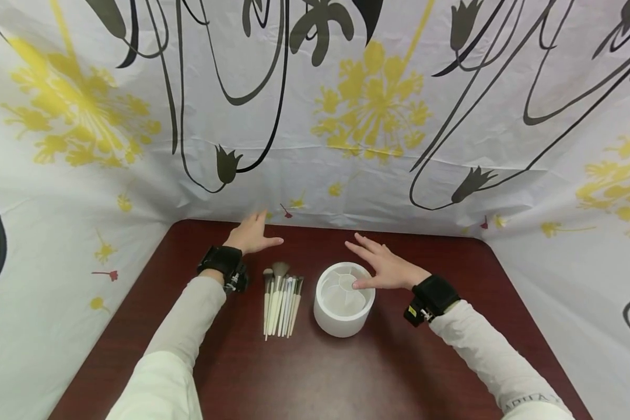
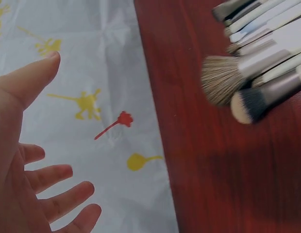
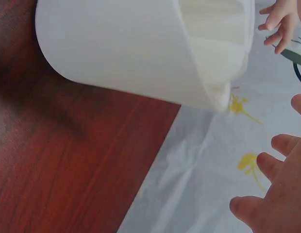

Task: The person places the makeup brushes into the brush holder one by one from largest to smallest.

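Several makeup brushes (image 1: 282,303) with pale handles lie side by side on the table, bristles toward the far edge; the left wrist view shows a fluffy brush (image 2: 223,77) up close. Right of them stands a round white brush holder (image 1: 341,318) with inner compartments; its smooth wall (image 3: 116,43) fills the top of the right wrist view. My left hand (image 1: 249,235) hovers beyond the brushes, fingers spread, holding nothing. Over the far right side of the holder, my right hand (image 1: 385,265) is held with fingers apart, also without anything in it. Whether its thumb touches the rim I cannot tell.
The dark red wooden table (image 1: 304,379) has rounded far corners. A white cloth (image 1: 315,122) printed with yellow and grey flowers hangs behind it and along both sides. Each wrist carries a black strapped camera (image 1: 434,297).
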`<state>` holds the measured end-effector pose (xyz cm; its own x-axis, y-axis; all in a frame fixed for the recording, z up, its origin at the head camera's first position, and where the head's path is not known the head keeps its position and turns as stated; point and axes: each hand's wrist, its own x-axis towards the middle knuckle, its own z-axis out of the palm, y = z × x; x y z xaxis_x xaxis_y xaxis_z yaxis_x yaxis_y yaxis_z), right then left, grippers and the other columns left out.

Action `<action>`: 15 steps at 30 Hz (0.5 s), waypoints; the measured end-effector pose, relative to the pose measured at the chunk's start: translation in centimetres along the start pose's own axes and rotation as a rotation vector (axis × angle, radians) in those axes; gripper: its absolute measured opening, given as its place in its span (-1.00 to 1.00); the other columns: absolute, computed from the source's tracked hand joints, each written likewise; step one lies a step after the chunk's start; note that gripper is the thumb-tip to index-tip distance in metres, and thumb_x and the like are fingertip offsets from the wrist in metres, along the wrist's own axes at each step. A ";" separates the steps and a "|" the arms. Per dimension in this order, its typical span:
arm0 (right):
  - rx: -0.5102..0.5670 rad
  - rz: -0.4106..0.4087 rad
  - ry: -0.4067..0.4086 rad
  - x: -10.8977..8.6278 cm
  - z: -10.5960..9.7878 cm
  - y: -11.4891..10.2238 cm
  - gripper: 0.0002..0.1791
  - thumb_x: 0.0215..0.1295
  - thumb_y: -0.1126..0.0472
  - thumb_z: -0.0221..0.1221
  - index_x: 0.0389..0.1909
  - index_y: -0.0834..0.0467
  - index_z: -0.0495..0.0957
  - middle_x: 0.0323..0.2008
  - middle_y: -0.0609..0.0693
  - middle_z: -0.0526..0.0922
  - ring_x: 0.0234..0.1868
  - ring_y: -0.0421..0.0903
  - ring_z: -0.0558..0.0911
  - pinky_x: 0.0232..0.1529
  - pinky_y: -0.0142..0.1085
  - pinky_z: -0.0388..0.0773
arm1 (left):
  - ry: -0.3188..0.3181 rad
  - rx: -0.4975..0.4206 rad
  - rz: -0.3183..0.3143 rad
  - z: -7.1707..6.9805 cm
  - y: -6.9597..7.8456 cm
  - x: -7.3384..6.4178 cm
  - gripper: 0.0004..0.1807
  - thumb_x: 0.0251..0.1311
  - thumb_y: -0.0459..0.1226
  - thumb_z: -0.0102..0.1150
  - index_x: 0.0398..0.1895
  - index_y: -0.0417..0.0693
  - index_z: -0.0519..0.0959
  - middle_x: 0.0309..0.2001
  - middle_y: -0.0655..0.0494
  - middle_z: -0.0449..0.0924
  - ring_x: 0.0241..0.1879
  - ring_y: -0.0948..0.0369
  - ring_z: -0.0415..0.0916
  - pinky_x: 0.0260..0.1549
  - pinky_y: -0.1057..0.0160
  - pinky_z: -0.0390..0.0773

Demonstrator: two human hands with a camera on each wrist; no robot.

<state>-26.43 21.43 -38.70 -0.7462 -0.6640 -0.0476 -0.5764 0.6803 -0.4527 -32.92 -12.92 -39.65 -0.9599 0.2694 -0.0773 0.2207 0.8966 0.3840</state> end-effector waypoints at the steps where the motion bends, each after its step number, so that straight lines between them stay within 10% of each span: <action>1: 0.005 -0.009 -0.003 -0.1 0.3 0.0 0.00 -0.01 -0.25 0.20 0.40 -0.02 -0.06 0.42 0.10 -0.20 0.39 0.13 -0.13 0.21 0.26 -0.18 | -0.005 0.004 0.000 0.2 0.0 -0.1 0.05 0.03 0.21 0.06 0.41 -0.13 -0.17 0.35 -0.23 -0.03 0.30 -0.15 0.00 0.08 -0.20 0.21; 15: 0.107 -0.050 -0.054 -0.6 3.5 -0.2 0.27 -0.35 -0.19 0.43 0.40 -0.03 -0.11 0.41 0.05 -0.23 0.39 0.09 -0.12 0.08 0.08 0.27 | -0.083 0.067 0.001 4.8 0.1 -1.2 -0.19 0.04 0.08 0.15 0.26 -0.22 0.21 0.08 -0.18 0.23 -0.16 0.03 0.41 -0.39 0.13 0.47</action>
<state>-24.72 20.64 -41.69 -0.6970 -0.7137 -0.0690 -0.5716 0.6111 -0.5476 -30.88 -11.49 -43.91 -0.9426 0.2964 -0.1539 0.2358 0.9170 0.3216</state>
